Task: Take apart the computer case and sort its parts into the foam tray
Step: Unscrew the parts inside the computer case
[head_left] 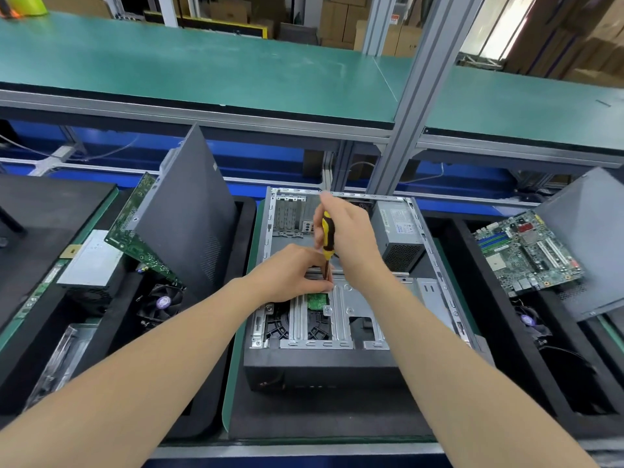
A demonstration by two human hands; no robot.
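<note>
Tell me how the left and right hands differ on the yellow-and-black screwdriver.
The right hand wraps the yellow-and-black screwdriver's handle; the left hand pinches low at its shaft. The right hand sits higher in view than the left hand. Both work over the open grey metal computer case.

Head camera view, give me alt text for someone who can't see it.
A person's right hand holds a yellow-handled screwdriver upright inside an open computer case, the left hand pinching its shaft. A foam tray at right holds a motherboard.
</note>
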